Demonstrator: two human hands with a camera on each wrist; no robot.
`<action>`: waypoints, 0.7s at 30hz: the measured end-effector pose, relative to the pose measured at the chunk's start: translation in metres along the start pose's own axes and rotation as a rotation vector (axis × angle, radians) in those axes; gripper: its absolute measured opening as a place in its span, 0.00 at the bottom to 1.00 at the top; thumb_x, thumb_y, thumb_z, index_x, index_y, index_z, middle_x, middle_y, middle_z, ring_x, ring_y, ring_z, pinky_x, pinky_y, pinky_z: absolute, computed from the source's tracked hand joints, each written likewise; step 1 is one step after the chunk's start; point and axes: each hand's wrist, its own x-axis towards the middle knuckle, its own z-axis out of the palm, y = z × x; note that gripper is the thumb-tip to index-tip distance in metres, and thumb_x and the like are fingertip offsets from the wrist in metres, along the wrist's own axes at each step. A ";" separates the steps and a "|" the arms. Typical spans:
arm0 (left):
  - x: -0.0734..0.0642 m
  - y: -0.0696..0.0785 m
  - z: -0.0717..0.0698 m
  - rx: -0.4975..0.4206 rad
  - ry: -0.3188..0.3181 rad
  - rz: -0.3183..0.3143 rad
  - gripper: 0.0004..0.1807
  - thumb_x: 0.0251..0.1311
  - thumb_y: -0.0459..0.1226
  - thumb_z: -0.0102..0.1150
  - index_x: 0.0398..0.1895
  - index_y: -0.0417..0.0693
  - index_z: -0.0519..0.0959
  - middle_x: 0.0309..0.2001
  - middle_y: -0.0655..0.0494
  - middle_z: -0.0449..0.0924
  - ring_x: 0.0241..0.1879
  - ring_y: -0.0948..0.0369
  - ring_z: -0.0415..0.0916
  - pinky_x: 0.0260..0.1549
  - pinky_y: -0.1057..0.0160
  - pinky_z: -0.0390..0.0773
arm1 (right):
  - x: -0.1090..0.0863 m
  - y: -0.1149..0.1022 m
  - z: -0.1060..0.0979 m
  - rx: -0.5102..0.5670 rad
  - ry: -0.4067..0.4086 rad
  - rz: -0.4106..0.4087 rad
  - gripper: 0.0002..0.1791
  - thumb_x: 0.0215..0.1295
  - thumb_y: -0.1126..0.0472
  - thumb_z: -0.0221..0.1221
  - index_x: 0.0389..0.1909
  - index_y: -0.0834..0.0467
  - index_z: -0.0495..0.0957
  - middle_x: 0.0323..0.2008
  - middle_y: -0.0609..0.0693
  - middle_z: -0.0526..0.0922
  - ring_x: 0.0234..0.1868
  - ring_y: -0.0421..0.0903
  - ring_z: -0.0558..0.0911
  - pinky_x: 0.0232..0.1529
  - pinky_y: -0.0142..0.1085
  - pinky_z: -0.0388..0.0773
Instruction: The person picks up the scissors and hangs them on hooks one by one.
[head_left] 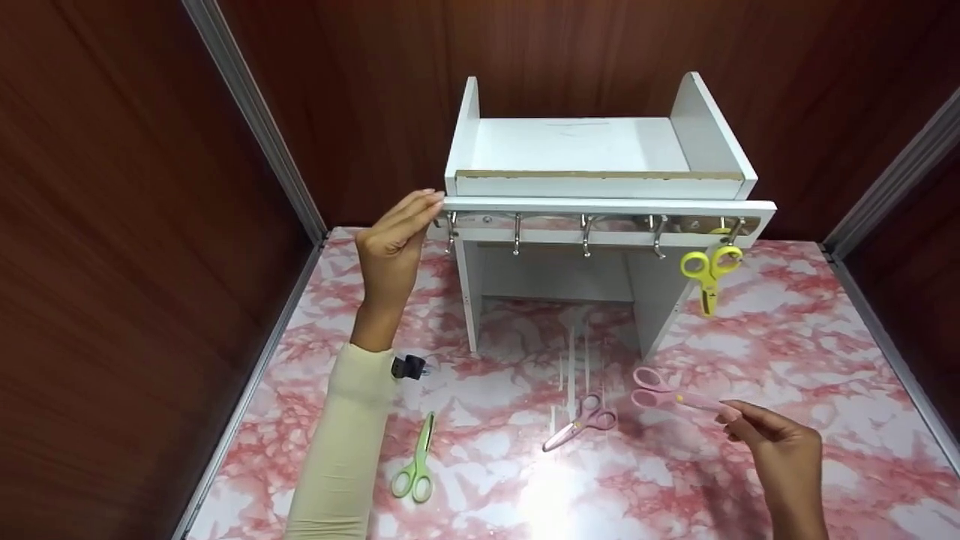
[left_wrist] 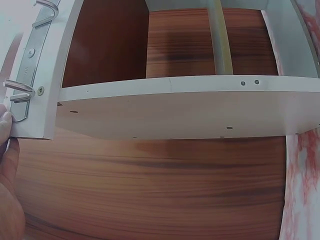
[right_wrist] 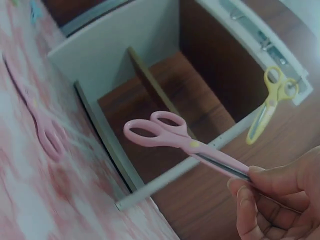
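My right hand pinches a pair of pink scissors by the blade end between thumb and fingers. The scissors' loops point away from the hand, toward the white shelf unit. In the right wrist view the closed blades lie between my fingertips, and both finger loops are free. My left hand rests its straight fingertips on the left end of the hook rail. A pair of yellow scissors hangs by one loop from the rightmost hook.
Several metal hooks, such as one at mid-rail, carry nothing. Green scissors lie at the left on the pink-marbled table. Another pair of pink scissors lies before the shelf unit. Wood-grain walls enclose the table.
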 end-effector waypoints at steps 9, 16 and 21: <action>0.000 0.000 0.002 -0.005 0.004 0.000 0.11 0.56 0.21 0.67 0.41 0.36 0.89 0.44 0.43 0.88 0.49 0.49 0.85 0.54 0.56 0.84 | -0.009 0.002 0.007 0.252 -0.007 -0.001 0.16 0.61 0.63 0.72 0.47 0.68 0.86 0.31 0.52 0.90 0.30 0.45 0.86 0.34 0.32 0.87; 0.001 0.000 0.003 -0.022 0.001 0.000 0.11 0.56 0.20 0.67 0.41 0.36 0.89 0.44 0.42 0.88 0.49 0.48 0.85 0.54 0.56 0.84 | -0.013 0.000 0.013 0.364 0.004 -0.028 0.17 0.63 0.65 0.70 0.48 0.72 0.84 0.30 0.54 0.90 0.30 0.44 0.85 0.34 0.32 0.87; -0.001 -0.002 0.002 -0.028 0.015 -0.006 0.11 0.56 0.20 0.67 0.40 0.36 0.89 0.44 0.44 0.88 0.48 0.49 0.86 0.54 0.55 0.84 | -0.014 -0.003 0.021 0.455 -0.019 -0.043 0.16 0.65 0.67 0.68 0.49 0.74 0.83 0.30 0.55 0.89 0.29 0.43 0.85 0.33 0.32 0.87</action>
